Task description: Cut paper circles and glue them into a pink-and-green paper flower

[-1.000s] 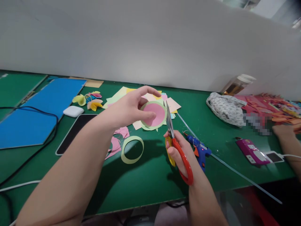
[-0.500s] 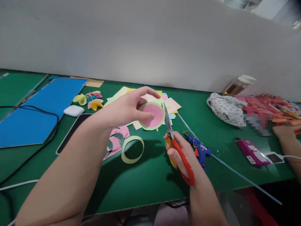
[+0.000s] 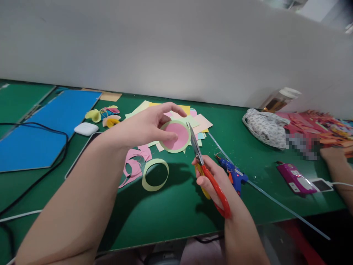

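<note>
Cutting looks well along, prob. near the end of this piece: pink disc (image 3: 181, 136) is round & lies on green disc (image 3: 175, 151), which shows as a narrow rim all the way round, exc. where the hand hides it. Offcuts are off: green ring (image 3: 150, 188) near L of the discs, pink scraps (image 3: 135, 168) beside it, both on desk (image 3: 171, 217). What's left, my guess: bits of edge on the R side, where scissors (image 3: 209, 176) are. Can't tell if any paper is btwn the blades.

L hand (image 3: 154, 123) pinches both discs, thumb on top, fingers mostly hidden behind; they're mid-scene, held up in front of the sheets (image 3: 202, 123). R hand (image 3: 209, 175) grips scissors by the handles, blades only slightly apart, tips pointing far & a bit L, at or just beside the R rim. Glue gun (image 3: 234, 173) lies R of that hand, not held.

Vs 1 s ago: discs & scissors tips both a bit further L, L arm covers more of the phone (image 3: 79, 158), more pink scraps show. Ring & glue gun abt same.
</note>
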Action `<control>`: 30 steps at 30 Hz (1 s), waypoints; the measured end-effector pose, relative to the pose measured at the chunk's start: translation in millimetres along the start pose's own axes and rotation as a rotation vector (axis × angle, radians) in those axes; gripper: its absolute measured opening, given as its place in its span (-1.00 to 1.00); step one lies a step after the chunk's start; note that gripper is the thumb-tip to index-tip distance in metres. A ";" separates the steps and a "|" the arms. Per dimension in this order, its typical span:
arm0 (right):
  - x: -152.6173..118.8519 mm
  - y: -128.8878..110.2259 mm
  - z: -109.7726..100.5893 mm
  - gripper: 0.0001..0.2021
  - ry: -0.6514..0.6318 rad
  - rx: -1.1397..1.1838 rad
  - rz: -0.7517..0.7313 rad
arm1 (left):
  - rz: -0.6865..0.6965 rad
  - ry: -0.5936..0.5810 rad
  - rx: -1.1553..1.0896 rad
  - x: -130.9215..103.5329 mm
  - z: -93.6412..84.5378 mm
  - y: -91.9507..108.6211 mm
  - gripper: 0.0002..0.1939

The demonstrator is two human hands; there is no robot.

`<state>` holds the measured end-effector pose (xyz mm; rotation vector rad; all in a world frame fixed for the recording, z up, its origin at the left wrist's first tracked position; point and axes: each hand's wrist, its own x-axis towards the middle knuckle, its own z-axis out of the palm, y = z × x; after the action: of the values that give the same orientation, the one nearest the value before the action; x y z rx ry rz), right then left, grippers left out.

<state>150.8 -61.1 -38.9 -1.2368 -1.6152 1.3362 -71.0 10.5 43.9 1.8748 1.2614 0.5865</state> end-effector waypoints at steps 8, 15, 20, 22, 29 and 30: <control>0.4 4.4 -4.8 -0.37 -0.026 -0.087 0.007 | -0.004 -0.034 0.005 1.2 -2.3 -3.6 -0.48; -1.7 5.5 -6.4 -0.36 -0.032 -0.102 0.023 | 0.012 -0.052 0.031 1.7 -3.8 -7.1 -0.50; -1.1 10.9 -9.8 -0.38 -0.073 -0.115 0.009 | 0.018 -0.067 0.062 2.1 -5.6 -7.8 -0.53; -1.0 13.0 -11.1 -0.39 -0.078 -0.117 -0.001 | 0.024 -0.075 0.062 2.7 -5.8 -8.4 -0.55; -2.8 15.1 -15.5 -0.41 -0.110 -0.143 -0.002 | 0.016 -0.090 0.060 2.4 -4.7 -8.1 -0.64; -3.3 14.6 -16.2 -0.42 -0.115 -0.157 0.005 | 0.012 -0.094 0.061 2.2 -4.7 -7.5 -0.65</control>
<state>170.2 -59.0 -49.1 -1.2755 -1.8285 1.3254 -77.7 15.6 40.4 1.9387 1.2195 0.4649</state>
